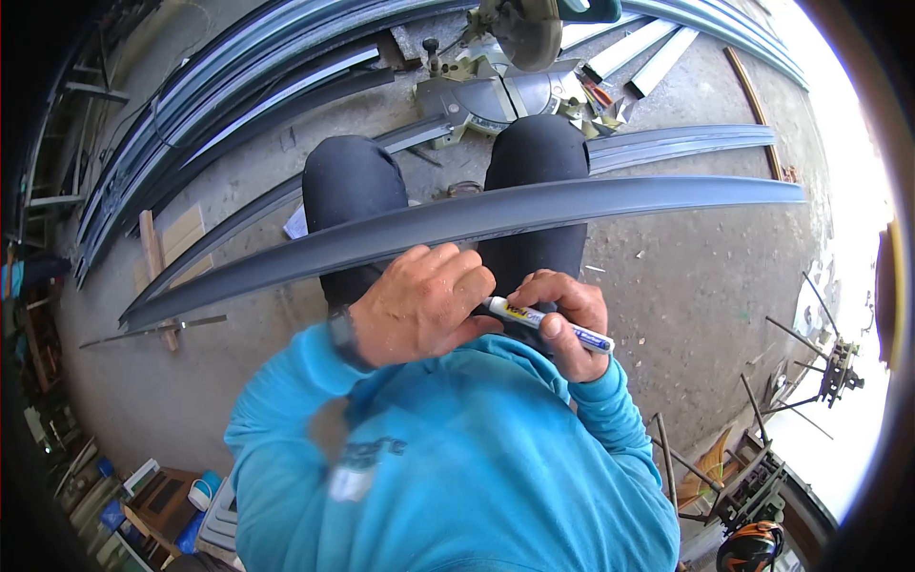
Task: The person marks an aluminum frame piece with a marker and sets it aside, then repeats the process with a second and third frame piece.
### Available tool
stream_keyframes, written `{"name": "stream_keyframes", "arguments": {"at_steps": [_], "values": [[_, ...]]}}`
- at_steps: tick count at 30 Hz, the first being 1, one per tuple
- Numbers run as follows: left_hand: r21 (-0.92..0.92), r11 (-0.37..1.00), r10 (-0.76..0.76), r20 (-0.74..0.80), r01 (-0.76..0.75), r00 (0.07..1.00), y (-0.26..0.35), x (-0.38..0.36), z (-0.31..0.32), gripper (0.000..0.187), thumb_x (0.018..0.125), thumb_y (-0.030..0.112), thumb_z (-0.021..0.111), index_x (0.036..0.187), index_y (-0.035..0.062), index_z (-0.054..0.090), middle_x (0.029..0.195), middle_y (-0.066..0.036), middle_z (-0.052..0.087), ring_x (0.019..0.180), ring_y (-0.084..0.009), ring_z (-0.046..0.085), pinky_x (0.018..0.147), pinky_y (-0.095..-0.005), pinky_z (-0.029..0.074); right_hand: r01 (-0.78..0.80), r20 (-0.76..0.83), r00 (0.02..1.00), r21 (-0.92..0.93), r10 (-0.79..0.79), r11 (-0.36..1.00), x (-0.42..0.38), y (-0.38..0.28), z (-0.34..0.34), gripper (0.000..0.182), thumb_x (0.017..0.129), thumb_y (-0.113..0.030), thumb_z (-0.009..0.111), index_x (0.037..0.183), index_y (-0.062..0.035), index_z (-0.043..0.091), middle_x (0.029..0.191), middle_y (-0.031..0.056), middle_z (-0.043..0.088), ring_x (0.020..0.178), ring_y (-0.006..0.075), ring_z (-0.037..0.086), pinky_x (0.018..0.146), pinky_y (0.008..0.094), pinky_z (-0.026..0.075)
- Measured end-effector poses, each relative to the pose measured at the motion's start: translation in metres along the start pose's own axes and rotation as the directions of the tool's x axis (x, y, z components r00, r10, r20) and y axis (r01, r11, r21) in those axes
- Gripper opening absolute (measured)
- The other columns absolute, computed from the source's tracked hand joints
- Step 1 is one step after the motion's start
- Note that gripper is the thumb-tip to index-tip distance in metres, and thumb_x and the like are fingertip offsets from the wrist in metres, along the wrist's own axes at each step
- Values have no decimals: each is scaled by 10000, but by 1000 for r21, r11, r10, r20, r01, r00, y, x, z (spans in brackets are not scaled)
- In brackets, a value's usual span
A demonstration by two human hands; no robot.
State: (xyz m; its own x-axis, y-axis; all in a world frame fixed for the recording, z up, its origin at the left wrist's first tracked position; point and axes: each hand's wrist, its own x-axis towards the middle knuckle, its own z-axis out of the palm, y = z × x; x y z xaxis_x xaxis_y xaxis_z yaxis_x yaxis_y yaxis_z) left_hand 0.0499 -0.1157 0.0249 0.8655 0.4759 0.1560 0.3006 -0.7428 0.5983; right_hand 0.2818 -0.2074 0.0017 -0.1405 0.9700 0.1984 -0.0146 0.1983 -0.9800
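Observation:
A white marker pen (545, 320) with a printed label lies slanted between my hands, above my lap. My right hand (575, 315) grips its body, fingers over the top and thumb against the near side. My left hand (419, 303), with a dark band at the wrist, is closed; its thumb and curled index finger meet around the pen's dark far-left end, which they partly hide. Just beyond my hands a long grey metal profile (648, 196) lies across my thighs, reaching far out to both sides. Neither hand appears to grip it.
A mitre saw (505, 95) stands on the concrete floor beyond my knees. Long profiles (257, 57) lie at the far left, and short offcuts (629, 50) behind the saw. Another profile (681, 143) runs beyond my legs. Metal stands (753, 477) are at right.

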Motion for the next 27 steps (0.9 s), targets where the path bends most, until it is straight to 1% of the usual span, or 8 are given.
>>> {"name": "stream_keyframes", "arguments": {"at_steps": [4, 5, 7, 10, 13, 17, 21, 27], "values": [[-115, 993, 8, 27, -5, 1000, 3, -5, 7, 366, 863, 307, 853, 946, 83, 576, 857, -77, 573, 847, -287, 641, 714, -439, 494, -125, 35, 992, 188, 121, 974, -9, -2, 7, 444, 1072, -361, 595, 1095, 65, 717, 1022, 197, 759, 875, 248, 731, 814, 362, 579], [-108, 993, 31, -64, -38, 997, 1, -6, 8, 390, 810, 299, 896, 903, 72, 593, 818, -75, 575, 726, -283, 614, 650, -433, 480, -125, 0, 992, 234, 128, 964, -10, -3, 3, 446, 1071, -359, 596, 1108, 70, 713, 1021, 195, 760, 877, 244, 731, 810, 358, 577], [-12, 1000, 6, -117, -7, 993, -9, -9, 1, 392, 805, 295, 899, 887, 75, 586, 808, -73, 570, 727, -291, 609, 648, -436, 477, -122, -61, 987, 329, 150, 936, -12, -5, -11, 451, 1069, -354, 597, 1133, 79, 707, 1018, 192, 762, 879, 235, 730, 804, 348, 574], [152, 979, -112, -160, 136, 981, -25, -27, -17, 464, 779, 272, 924, 949, 68, 544, 874, -95, 552, 792, -320, 584, 683, -452, 466, -59, -326, 943, 10, 59, 998, 12, -15, -29, 362, 1059, -302, 633, 1119, 47, 705, 946, 159, 752, 800, 164, 684, 714, 306, 534], [221, 932, -256, -162, 288, 953, -37, -42, -39, 594, 728, 208, 953, 1061, 61, 484, 1001, -127, 531, 886, -336, 556, 759, -466, 458, -198, -299, 939, -61, 171, 978, 52, -6, -34, 245, 1036, -216, 701, 1023, 26, 667, 863, 93, 727, 748, 97, 628, 651, 268, 492], [197, 914, -316, -199, 353, 928, -57, -62, -39, 614, 693, 124, 954, 1087, 63, 487, 1039, -121, 550, 911, -335, 572, 796, -461, 477, -257, -188, 956, -176, 223, 950, 89, 14, -12, 245, 1009, -172, 751, 924, 11, 612, 718, 17, 664, 652, 51, 550, 570, 249, 437], [121, 910, -359, -253, 397, 898, -65, -75, -34, 593, 692, 82, 943, 1075, 66, 490, 1065, -124, 570, 931, -334, 594, 817, -457, 493, -256, -277, 947, -356, 160, 899, 95, 17, -13, 322, 1016, -189, 742, 807, 0, 587, 626, 12, 587, 584, 51, 483, 510, 269, 400], [106, 920, -338, -278, 378, 899, -71, -77, -32, 567, 702, 80, 934, 1063, 65, 498, 1067, -117, 573, 931, -326, 594, 811, -451, 468, -319, -319, 930, -449, 183, 835, 86, 20, -37, 341, 1012, -221, 756, 799, -17, 586, 647, 18, 602, 608, 52, 490, 522, 264, 392]]}}
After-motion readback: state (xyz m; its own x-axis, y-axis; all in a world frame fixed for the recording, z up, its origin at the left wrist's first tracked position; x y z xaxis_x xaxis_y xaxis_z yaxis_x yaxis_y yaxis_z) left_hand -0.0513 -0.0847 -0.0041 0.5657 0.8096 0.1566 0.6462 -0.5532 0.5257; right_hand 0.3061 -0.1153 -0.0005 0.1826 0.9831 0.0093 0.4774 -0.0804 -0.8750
